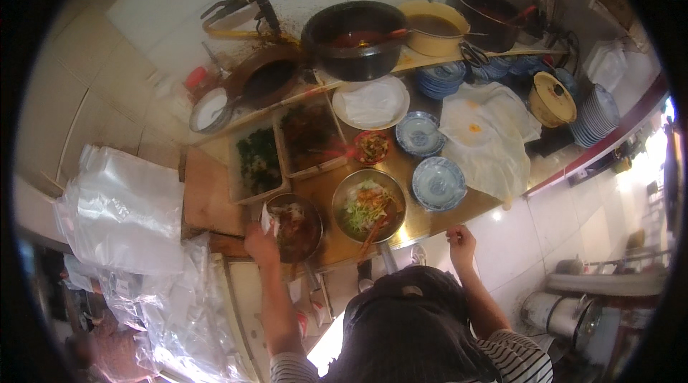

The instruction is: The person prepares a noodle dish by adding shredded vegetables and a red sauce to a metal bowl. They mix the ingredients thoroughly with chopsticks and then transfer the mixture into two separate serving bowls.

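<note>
Fingers [454, 232] of the right hand [463, 242] curl inward.

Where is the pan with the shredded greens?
The pan sits near the middle of the head view, with the darker pan on its left and the nearer blue-and-white bowl on its right.

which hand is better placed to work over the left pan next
The left hand, probably: it is at the near-left edge of the left pan, pinching a white item. The right hand is farther off, to the right of the other pan, nearer a blue-patterned dish.
</note>
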Motion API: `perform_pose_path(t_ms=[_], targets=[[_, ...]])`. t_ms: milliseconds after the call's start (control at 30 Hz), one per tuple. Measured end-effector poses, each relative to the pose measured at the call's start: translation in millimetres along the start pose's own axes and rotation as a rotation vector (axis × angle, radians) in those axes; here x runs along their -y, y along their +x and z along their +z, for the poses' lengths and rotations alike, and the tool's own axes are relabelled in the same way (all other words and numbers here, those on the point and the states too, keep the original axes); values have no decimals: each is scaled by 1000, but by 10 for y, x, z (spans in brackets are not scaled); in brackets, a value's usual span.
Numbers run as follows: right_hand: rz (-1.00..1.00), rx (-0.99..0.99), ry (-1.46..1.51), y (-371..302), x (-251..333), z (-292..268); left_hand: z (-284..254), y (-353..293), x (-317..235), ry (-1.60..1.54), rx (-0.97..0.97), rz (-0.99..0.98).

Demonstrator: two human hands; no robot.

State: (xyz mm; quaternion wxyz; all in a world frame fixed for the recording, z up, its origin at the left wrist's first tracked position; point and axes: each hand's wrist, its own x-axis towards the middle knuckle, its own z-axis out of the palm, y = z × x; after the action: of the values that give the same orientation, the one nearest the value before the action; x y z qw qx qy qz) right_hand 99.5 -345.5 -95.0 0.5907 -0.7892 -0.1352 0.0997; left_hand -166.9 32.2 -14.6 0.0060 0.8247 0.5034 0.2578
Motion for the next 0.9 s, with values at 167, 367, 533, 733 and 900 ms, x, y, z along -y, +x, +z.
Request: perform_pose_path(t_ms=[167,367,533,733,900], targets=[[80,-38,70,26,-331,-296,-44,117,-189,157,-212,-34],[101,-42,133,352,-554,-538,301,-49,122,413,184,-61],[127,-45,180,565,-585,-788,-332,85,-761,308,111,-156],[146,-36,158,692,-490,-1086,-144,21,-776,41,-18,-196],[59,111,231,936,-373,-942,465,396,-1606,-1228,153,-750]])
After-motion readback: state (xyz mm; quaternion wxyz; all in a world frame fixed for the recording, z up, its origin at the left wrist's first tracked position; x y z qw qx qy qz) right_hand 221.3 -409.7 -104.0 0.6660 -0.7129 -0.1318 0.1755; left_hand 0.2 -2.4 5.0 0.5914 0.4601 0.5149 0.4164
